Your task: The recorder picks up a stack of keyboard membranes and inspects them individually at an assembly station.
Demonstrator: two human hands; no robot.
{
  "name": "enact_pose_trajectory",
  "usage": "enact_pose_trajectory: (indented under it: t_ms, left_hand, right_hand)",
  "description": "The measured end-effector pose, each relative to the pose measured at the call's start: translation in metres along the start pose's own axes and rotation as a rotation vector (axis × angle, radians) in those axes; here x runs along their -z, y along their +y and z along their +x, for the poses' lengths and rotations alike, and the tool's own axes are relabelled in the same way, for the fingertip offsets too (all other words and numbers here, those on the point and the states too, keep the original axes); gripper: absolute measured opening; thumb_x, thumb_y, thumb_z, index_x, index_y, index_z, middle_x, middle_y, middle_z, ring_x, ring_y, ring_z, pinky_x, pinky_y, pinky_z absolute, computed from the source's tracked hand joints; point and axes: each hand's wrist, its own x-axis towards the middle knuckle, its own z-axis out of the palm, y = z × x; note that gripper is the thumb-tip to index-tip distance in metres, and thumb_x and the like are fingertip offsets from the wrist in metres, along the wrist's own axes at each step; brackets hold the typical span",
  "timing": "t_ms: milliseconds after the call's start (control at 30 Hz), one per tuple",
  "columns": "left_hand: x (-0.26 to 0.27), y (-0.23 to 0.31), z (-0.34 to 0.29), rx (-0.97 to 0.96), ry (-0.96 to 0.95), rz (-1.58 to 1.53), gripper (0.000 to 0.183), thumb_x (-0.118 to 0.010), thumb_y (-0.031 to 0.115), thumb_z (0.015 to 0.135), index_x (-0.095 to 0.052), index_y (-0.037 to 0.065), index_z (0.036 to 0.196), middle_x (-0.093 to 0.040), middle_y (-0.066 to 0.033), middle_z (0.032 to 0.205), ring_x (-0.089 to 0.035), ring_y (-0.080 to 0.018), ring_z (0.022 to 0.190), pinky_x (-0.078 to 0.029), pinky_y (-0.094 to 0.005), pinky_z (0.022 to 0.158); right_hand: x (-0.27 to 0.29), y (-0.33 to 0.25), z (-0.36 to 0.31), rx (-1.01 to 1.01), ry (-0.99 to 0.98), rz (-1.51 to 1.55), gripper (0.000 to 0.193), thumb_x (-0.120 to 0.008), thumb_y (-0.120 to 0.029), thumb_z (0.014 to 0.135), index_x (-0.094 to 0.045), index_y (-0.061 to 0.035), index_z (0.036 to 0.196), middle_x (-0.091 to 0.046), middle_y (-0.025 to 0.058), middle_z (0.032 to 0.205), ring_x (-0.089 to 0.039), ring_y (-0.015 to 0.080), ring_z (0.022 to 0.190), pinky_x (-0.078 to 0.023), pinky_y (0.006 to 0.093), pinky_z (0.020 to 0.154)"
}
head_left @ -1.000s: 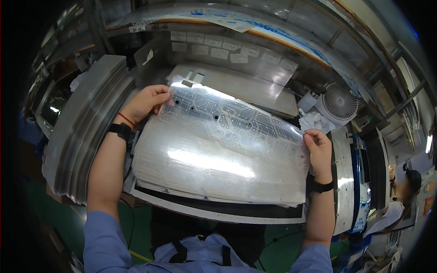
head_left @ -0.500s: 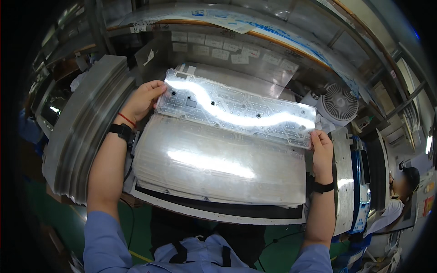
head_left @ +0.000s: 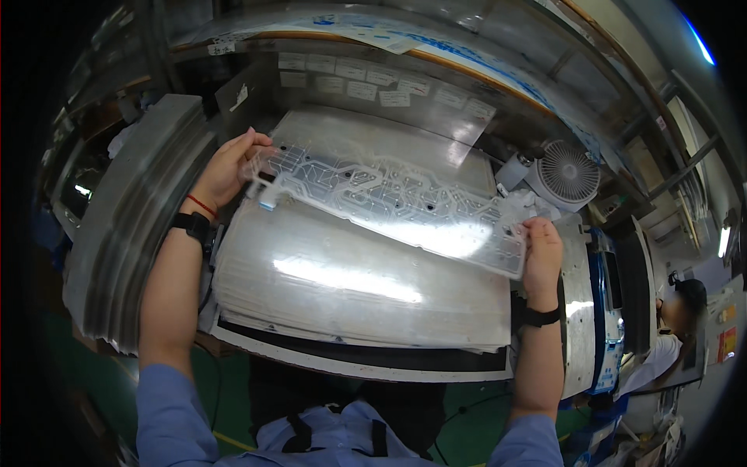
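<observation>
A long, clear keyboard membrane sheet with printed pale traces and small dark holes is held up over a stack of clear flat sheets. My left hand pinches its left end between thumb and fingers. At the opposite end, my right hand grips the right edge, its fingers bent round the corner. The sheet slopes down toward the right, and light glares near its right part. A small bluish tab hangs at its lower left corner.
To the left stands a tall pile of grey sheets. A white fan is at the back right, and a metal plate with a blue fixture lies beyond my right wrist. Another person sits at far right.
The membrane sheet has tilted, its face turning so the bright wavy glare has shrunk to the right part. Both hands still hold its ends. The whole view has shifted slightly.
</observation>
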Motion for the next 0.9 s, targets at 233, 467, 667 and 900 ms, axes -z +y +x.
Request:
enact_pose_trajectory:
  t_ms: [233, 467, 667, 900]
  left_hand:
    - [-0.004, 0.001, -0.003, 0.004, -0.015, 0.288, 0.028, -0.052, 0.016, 0.095, -0.054, 0.004, 0.120, -0.064, -0.0036, 0.102, -0.056, -0.0049, 0.078, -0.046, -0.0174, 0.065]
    - [0.000, -0.002, 0.001, 0.055, -0.018, 0.342, 0.017, -0.052, 0.019, 0.096, -0.056, 0.005, 0.106, -0.062, -0.0009, 0.089, -0.047, -0.0011, 0.059, -0.039, -0.0138, 0.052]
    - [0.020, -0.012, 0.009, -0.010, -0.017, 0.152, 0.022, -0.049, 0.017, 0.098, -0.053, 0.002, 0.114, -0.061, -0.0035, 0.092, -0.048, -0.0009, 0.063, -0.041, -0.0132, 0.056]
    - [-0.002, -0.005, 0.004, -0.023, 0.175, 0.036, 0.043, -0.048, 0.021, 0.099, -0.041, -0.002, 0.134, -0.059, -0.0130, 0.118, -0.060, -0.0119, 0.097, -0.051, -0.0192, 0.080]
  right_hand:
    - [-0.015, -0.006, -0.004, 0.006, -0.069, -0.116, 0.041, -0.051, -0.001, 0.093, -0.041, 0.0013, 0.133, -0.058, 0.0005, 0.084, -0.055, 0.0062, 0.070, -0.044, 0.0190, 0.061]
    - [-0.016, -0.006, -0.003, -0.008, -0.052, -0.136, 0.042, -0.050, 0.000, 0.093, -0.039, 0.0022, 0.133, -0.055, 0.0005, 0.083, -0.054, 0.0064, 0.069, -0.046, 0.0188, 0.060]
    - [-0.014, -0.004, -0.001, -0.024, -0.039, -0.155, 0.041, -0.052, -0.008, 0.095, -0.041, 0.0012, 0.133, -0.059, 0.0033, 0.090, -0.056, 0.0083, 0.074, -0.047, 0.0208, 0.067]
    - [-0.003, 0.011, 0.002, -0.062, -0.172, -0.318, 0.033, -0.056, -0.014, 0.094, -0.055, 0.0003, 0.123, -0.062, 0.0059, 0.100, -0.057, 0.0116, 0.089, -0.045, 0.0237, 0.081]
